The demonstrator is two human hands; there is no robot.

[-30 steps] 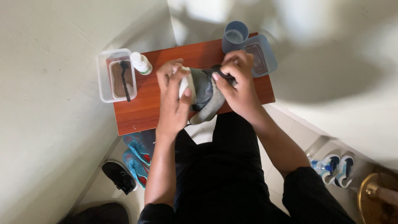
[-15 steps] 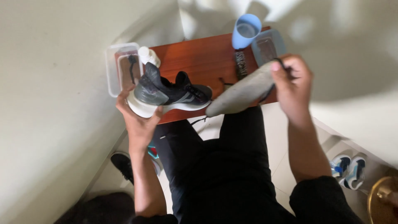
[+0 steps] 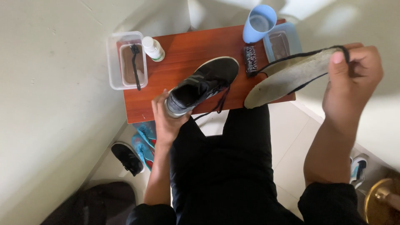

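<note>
Left hand [image 3: 166, 121] gripped the dark knit sneaker [image 3: 203, 85] by its heel over the reddish wooden bench [image 3: 187, 46], right hand [image 3: 352, 79] pinched the pale foam insole [image 3: 287, 77], whose tip could knock the nearby blue plastic cup [image 3: 259, 23].

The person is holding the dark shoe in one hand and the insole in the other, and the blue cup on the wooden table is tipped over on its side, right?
Not quite. In the head view the blue cup stands upright on the wooden table, not on its side. The rest holds: the left hand grips the dark shoe, and the right hand holds the insole.
</note>
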